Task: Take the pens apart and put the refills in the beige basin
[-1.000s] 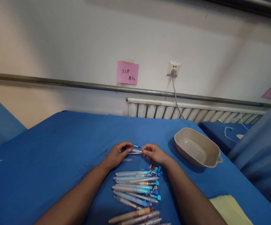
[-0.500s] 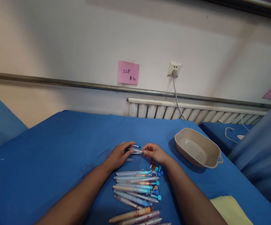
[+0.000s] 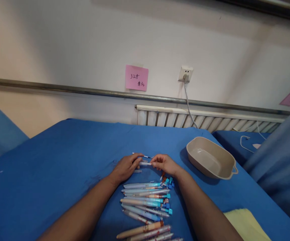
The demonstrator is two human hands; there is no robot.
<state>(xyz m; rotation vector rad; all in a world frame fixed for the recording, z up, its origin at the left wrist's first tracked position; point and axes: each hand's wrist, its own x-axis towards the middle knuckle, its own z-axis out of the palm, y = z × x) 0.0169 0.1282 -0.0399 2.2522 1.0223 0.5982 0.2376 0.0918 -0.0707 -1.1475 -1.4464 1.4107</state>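
Observation:
My left hand [image 3: 127,168] has its fingers closed around the left end of a pale, see-through pen barrel [image 3: 145,163]. At the barrel's other end, the thumb and fingertips of my right hand [image 3: 165,164] pinch it. Just behind them is a thin pen refill [image 3: 147,157] with a dark section; its left part passes behind my left fingers. A small clear pen piece [image 3: 137,171] lies beneath my left hand. Closer to me, several pens [image 3: 142,202] lie in a row, pale blue, beige and clear. Small blue and brown pen caps [image 3: 168,182] cluster at their right, below my right wrist.
A beige plastic basin [image 3: 210,159] stands to the right on the blue-covered table [image 3: 59,160]. A yellow cloth [image 3: 246,224] lies by my right forearm. Behind are a radiator [image 3: 170,118], a metal rail [image 3: 97,92] and a plugged-in cable [image 3: 188,103]. A blue curtain [image 3: 283,160] hangs at right.
My left fingers have shifted slightly left and lower, closing further over the barrel. More of the refill behind them now shows. My right hand stays nearly in place.

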